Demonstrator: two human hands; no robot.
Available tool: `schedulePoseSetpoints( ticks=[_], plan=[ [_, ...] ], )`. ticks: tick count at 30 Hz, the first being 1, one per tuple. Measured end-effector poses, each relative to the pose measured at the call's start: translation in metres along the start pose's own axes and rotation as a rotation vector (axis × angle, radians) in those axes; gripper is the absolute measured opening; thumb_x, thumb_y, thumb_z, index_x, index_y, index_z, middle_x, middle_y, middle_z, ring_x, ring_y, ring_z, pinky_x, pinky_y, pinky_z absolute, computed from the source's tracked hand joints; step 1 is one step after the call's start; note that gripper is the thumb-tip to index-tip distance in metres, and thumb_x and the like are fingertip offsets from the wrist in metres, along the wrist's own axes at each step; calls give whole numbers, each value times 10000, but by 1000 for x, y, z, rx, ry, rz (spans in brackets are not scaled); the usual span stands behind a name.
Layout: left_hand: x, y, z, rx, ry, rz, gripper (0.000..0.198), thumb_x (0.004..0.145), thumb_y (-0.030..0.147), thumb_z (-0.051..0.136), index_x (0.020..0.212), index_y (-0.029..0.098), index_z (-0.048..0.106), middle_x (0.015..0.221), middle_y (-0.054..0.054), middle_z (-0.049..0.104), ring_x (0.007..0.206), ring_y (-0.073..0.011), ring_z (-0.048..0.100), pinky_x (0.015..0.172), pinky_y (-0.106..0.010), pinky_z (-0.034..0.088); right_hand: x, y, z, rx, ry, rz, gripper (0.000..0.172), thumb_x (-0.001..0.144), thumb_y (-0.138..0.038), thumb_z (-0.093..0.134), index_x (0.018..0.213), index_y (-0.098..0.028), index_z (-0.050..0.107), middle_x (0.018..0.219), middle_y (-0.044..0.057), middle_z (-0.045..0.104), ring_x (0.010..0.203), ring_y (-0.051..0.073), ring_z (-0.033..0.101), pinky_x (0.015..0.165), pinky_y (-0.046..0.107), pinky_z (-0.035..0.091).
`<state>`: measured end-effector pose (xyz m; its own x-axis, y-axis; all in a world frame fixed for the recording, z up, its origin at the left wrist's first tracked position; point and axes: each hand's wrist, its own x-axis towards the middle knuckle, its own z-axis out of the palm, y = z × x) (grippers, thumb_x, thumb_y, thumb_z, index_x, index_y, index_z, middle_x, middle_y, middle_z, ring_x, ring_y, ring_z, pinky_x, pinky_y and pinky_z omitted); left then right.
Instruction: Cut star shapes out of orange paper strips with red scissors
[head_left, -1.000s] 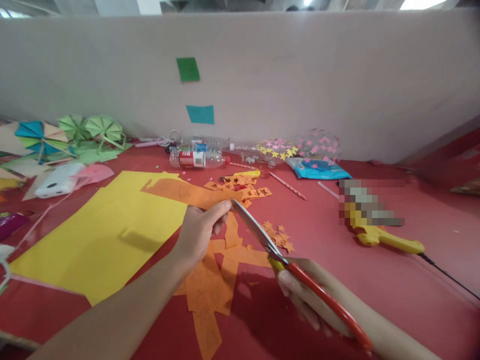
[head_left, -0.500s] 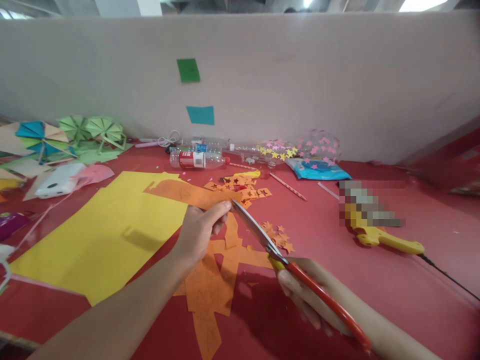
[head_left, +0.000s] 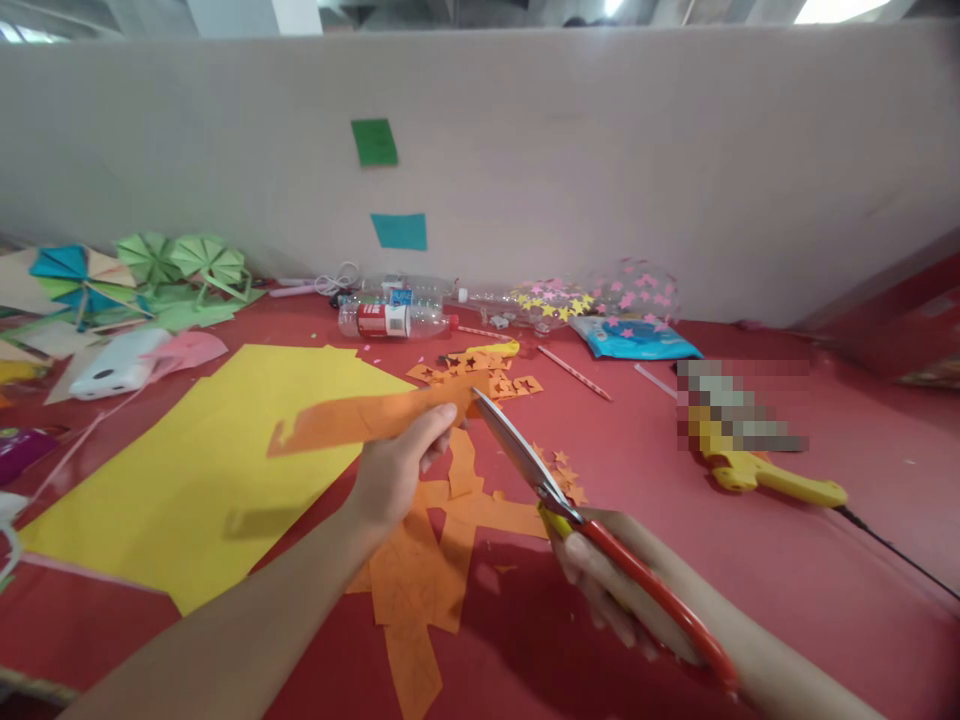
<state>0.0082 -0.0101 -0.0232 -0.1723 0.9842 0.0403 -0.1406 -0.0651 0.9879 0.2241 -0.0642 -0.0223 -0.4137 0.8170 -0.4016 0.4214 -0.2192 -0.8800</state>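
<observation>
My left hand (head_left: 401,455) pinches a strip of orange paper (head_left: 352,415) near its right end, above the table. In my right hand (head_left: 607,570) is a pair of scissors (head_left: 551,490) with red handles, fingers wrapped round them. The blade tips meet the right end of the strip, just past my left fingertips. Under my hands lie orange paper pieces (head_left: 412,570) with faint pencil lines. Small cut-out orange stars (head_left: 566,475) are piled behind the scissors. Beyond my left hand sit orange scraps with star-shaped holes (head_left: 521,385).
A large yellow sheet (head_left: 195,460) covers the left of the red table. A yellow-handled tool (head_left: 795,485) with a cord, partly pixelated, rests at right. Plastic bottles (head_left: 420,321), a blue packet (head_left: 637,340) and a striped straw (head_left: 574,373) lie before the white partition (head_left: 600,150).
The orange strip has turned, its left end swinging down and nearer to me. The scissor tips have shifted slightly right and up along with the strip's end.
</observation>
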Motion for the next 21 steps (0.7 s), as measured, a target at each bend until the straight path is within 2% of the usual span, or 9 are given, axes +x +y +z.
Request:
schedulePoseSetpoints(
  ticks=[6, 11, 16, 21],
  plan=[
    [-14, -1, 6, 99, -60, -139, 410, 773, 593, 558, 646, 207, 613, 589, 17, 542, 518, -96, 456, 505, -221, 394, 0, 4, 5, 33, -10, -27, 567, 788, -766, 419, 669, -212, 425, 428, -63, 460, 312, 55, 362, 323, 165, 273],
    [-24, 6, 16, 128, -131, -197, 436, 807, 619, 487, 657, 216, 556, 612, 21, 503, 538, -102, 435, 539, -216, 422, -3, -3, 9, 21, 16, -50, 653, 711, -855, 402, 681, -203, 421, 448, -64, 440, 336, 51, 361, 350, 167, 282],
    [-31, 4, 22, 181, -244, -144, 483, 845, 637, 401, 614, 219, 475, 591, 24, 426, 535, -112, 400, 557, -223, 431, -5, -7, 13, 53, -4, -81, 686, 686, -883, 378, 676, -199, 428, 465, -47, 452, 353, 57, 366, 366, 179, 296],
    [-34, -4, 22, 198, -246, -127, 478, 832, 658, 419, 649, 222, 496, 597, 22, 424, 558, -123, 415, 590, -235, 435, -5, -8, 18, 70, 17, -65, 700, 676, -900, 348, 678, -206, 436, 426, -52, 433, 343, 67, 352, 362, 194, 281]
  ],
)
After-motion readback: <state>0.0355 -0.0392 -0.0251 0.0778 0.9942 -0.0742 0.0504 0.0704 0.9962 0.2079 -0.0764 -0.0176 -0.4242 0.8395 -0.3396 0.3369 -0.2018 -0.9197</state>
